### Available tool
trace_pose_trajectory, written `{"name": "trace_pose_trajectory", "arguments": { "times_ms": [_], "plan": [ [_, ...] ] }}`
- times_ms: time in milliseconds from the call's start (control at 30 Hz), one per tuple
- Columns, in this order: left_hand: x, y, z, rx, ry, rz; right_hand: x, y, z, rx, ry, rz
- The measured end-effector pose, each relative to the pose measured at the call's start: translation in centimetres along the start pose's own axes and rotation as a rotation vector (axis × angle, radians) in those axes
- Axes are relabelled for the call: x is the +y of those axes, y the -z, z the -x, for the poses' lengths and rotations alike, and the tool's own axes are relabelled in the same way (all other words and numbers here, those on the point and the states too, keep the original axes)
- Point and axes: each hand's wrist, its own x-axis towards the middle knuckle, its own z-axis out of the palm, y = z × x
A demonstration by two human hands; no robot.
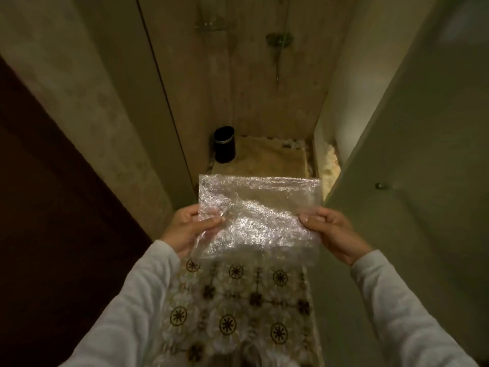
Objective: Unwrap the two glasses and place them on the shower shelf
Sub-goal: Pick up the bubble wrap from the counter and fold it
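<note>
Both hands — left hand (189, 229) and right hand (334, 233) — are pinching the bubble wrap (258, 218) flat by its edges, apparently emptied; a glass (211, 21) is faintly showing on the shower shelf (197, 29).

A sheet of bubble wrap (258, 221) stretched between the fingers (211, 221) of both hands blocks the way straight ahead. Beyond the fingers lies open shower floor (264, 160), with a black cup (224, 144) standing ahead and left. Walls close in just outside the fingers on both sides. Far above them a shelf (211, 25) carries a glass (211, 19).
</note>
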Motion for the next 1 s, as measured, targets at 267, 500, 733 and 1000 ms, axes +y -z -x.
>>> {"name": "trace_pose_trajectory", "arguments": {
  "times_ms": [267,500,733,1000],
  "plan": [
    [3.0,-1.3,-10.4,-0.02,-0.035,-0.028,-2.1,3.0,-8.8,0.052,-0.033,0.022],
    [4.8,-1.7,-21.3,-0.023,0.02,0.033,-2.2,4.7,-17.6,0.11,-0.097,0.048],
    [8.0,0.7,-35.3,0.004,0.143,0.057,-5.0,4.7,-30.4,0.147,-0.131,0.014],
    [13.9,2.8,-47.4,-0.016,0.117,0.043,-10.0,3.8,-43.3,0.165,-0.152,-0.009]
  ]
}}
